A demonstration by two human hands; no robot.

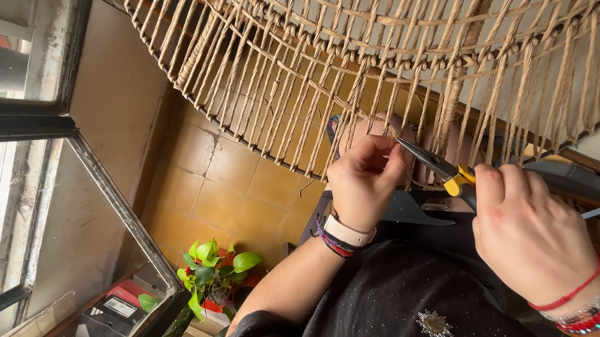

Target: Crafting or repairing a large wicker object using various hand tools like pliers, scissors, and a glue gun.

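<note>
Pliers [441, 166] sit in your right hand [529, 236], fingers wrapped shut around the yellow-and-black handles, the thin jaws reaching left and nearly closed at the point where your left hand [365, 182] works. That left hand is pinched shut, thumb against fingertips, on a strand of tan cord [387, 132] hanging from the woven frame [376, 57] overhead, just at the lower rim of the weave. The jaw tips meet your left fingertips almost touching, so a slip there would likely nip skin rather than cord. Whether the jaws actually bite the strand is hidden behind your fingers. Pull too sharply and you risk fraying the twisted cord or dragging the neighbouring knots along the rim out of line. The loose strands hang close together, so catching the wrong one is easy. Below you, a potted plant [213, 273] stands on the tiled floor [213, 186] beside the window frame [105, 190], well apart from your hands.
</note>
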